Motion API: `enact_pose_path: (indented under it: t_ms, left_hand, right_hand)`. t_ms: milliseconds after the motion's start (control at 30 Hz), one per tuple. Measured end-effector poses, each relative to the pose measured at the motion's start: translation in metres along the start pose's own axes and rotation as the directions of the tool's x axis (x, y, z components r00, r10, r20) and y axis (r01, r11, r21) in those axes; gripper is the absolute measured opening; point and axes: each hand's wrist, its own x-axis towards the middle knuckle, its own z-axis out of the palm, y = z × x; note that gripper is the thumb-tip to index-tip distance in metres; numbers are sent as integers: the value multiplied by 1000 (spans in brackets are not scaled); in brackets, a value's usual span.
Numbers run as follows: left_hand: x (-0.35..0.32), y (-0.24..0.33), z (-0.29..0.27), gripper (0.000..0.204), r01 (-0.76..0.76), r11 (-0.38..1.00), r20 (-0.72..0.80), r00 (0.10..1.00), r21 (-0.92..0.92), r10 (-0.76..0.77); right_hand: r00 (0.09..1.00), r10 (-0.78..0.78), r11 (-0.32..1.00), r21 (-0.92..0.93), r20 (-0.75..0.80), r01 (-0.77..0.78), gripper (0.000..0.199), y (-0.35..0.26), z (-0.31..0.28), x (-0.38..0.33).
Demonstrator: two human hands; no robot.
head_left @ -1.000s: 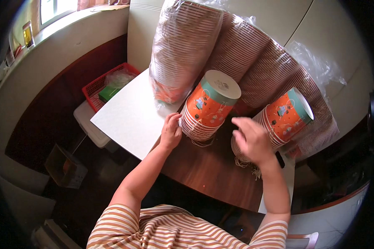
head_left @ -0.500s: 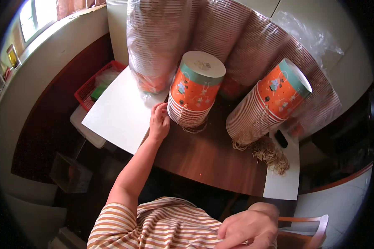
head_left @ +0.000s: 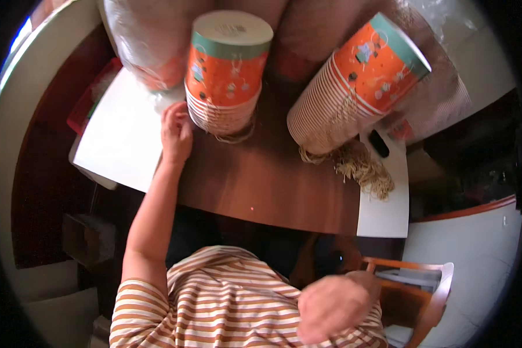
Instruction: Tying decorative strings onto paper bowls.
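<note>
My left hand (head_left: 176, 132) rests on the table beside the foot of a stack of paper buckets (head_left: 226, 78), its fingers loosely bent, at most touching the stack. These buckets stand upside down, orange with a green band and cartoon prints. Thin twine (head_left: 238, 138) lies round their base. Close to my striped shirt, my right hand (head_left: 333, 307) is smeared by motion, and its fingers cannot be made out. A second, taller stack of the same buckets (head_left: 354, 87) leans right in the picture, with a bundle of loose twine (head_left: 365, 168) by its base.
Several bucket stacks in clear plastic wrap (head_left: 151, 43) fill the back of the brown table (head_left: 267, 185). White boards (head_left: 119, 130) flank it. A red basket (head_left: 78, 113) sits at far left, a wooden chair (head_left: 432, 296) at lower right, and a box (head_left: 87, 240) at lower left.
The view has tipped downward and shifted, so the table and stacks sit higher in the picture. My right hand has moved and is now blurred; my left hand stays beside the stack.
</note>
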Motion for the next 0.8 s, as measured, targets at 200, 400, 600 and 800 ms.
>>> enact_pose_path:
  t_ms: [200,400,600,800]
  left_hand:
    - [-3,-1,6,34,101,995,62,993,-7,-100]
    - [-5,-9,-4,34,80,995,87,993,62,-85]
    - [-4,-9,-12,38,66,993,95,993,99,-76]
    - [-5,-6,-2,40,79,991,114,989,112,-91]
  right_hand:
    - [280,856,406,230,-435,-885,16,68,10,-144]
    - [-452,389,-93,454,-803,-886,48,186,46,-349]
    - [-482,106,-375,414,-870,-829,79,219,5,-396]
    - [-550,145,-308,491,-822,-815,86,257,-12,-460]
